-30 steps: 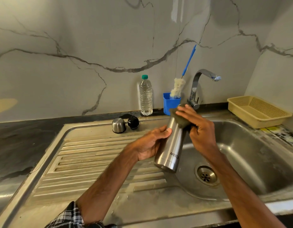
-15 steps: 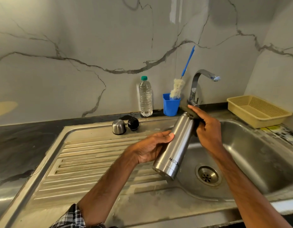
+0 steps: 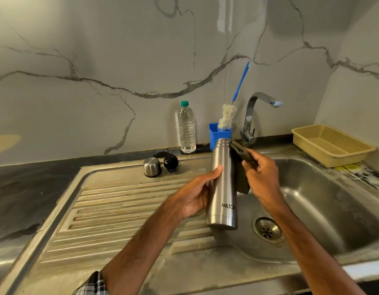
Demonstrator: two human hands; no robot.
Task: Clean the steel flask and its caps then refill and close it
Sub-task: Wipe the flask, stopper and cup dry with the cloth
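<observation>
Sink [image 3: 337, 211] steel, drainboard [image 3: 120, 209] ribbed, wall [image 3: 99, 50] marble; flask [image 3: 223, 188] held above

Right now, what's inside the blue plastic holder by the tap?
A bottle brush: pale fluffy bristle head down in the blue plastic holder, blue handle sticking up to the right. The holder's bottom is hidden by its walls and the steel flask.

You've got a brushed-steel flask [image 3: 222, 184], dark matt scrub pad [image 3: 241, 182], dull water-stained steel sink [image 3: 124, 209], glossy black plastic cap [image 3: 170, 162], steel cap [image 3: 152, 167], woven-look plastic basket [image 3: 333, 143] far right
</observation>
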